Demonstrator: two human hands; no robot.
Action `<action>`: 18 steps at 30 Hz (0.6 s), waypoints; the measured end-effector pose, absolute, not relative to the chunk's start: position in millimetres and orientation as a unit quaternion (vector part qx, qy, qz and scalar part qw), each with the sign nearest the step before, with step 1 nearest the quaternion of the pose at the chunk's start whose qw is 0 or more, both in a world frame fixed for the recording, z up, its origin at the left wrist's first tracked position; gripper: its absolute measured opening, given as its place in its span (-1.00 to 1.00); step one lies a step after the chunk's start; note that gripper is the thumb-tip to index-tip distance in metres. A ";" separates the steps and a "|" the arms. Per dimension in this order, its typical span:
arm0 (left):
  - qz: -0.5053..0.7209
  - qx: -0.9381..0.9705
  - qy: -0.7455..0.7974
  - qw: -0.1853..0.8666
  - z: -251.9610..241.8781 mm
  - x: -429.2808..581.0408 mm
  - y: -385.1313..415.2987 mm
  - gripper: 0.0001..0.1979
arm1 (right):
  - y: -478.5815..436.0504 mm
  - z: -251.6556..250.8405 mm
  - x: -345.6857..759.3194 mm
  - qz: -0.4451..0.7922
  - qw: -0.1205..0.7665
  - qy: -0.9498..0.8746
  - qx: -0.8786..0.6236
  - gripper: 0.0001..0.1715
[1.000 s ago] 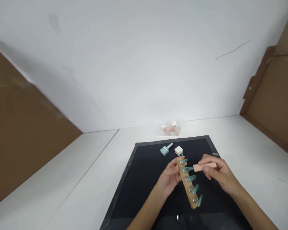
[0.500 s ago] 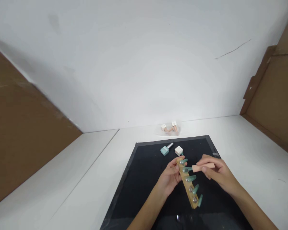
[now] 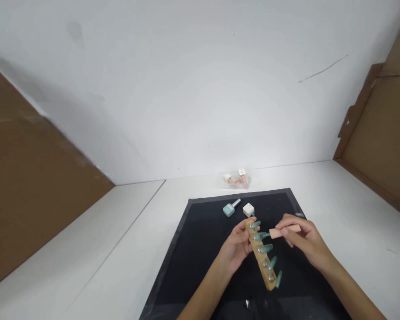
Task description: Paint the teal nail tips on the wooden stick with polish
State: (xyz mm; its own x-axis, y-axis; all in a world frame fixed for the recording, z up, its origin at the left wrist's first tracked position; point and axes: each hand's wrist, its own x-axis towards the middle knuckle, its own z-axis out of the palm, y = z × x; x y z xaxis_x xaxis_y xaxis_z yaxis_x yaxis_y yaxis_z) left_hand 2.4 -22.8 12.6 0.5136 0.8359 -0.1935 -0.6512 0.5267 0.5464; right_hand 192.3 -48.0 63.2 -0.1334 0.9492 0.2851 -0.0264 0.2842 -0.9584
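Observation:
My left hand (image 3: 237,246) grips the upper part of a wooden nail display stand (image 3: 260,258), tilted above the black mat. Several teal false nails (image 3: 266,248) stick out to the right from its round metallic mounts. Between the fingers of my right hand (image 3: 302,235) is a nail polish brush (image 3: 284,231) with a peach handle. Its bristle end lies at the second false nail (image 3: 261,236) from the top. Beyond the stand sit an opened white square polish bottle (image 3: 248,210) and a teal bottle with a silver cap (image 3: 229,209).
A clear tray (image 3: 235,180) with white bottles and peach caps stands by the wall. The black mat (image 3: 200,231) covers the middle of the white table (image 3: 120,240). Brown cardboard panels rise on the left (image 3: 36,186) and right (image 3: 380,133).
My right hand has drawn the brush slightly to the right, so more of its stem shows beside the second nail. My left hand and the stand are nearly still.

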 end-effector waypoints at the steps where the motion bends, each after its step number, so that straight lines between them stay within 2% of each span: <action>1: 0.440 0.207 0.222 0.845 12.9 2.4 -23.0 -0.61 | -48.0 62.3 192.5 0.457 0.534 -0.595 -0.390 -0.69; 9: 0.443 0.208 0.222 0.843 15.3 2.4 -24.3 -0.61 | -47.7 59.1 192.7 0.466 0.546 -0.570 -0.400 -0.75; 18: 0.433 0.223 0.229 0.843 11.9 0.8 -24.2 -0.61 | -46.5 52.7 194.0 0.474 0.564 -0.549 -0.395 -0.72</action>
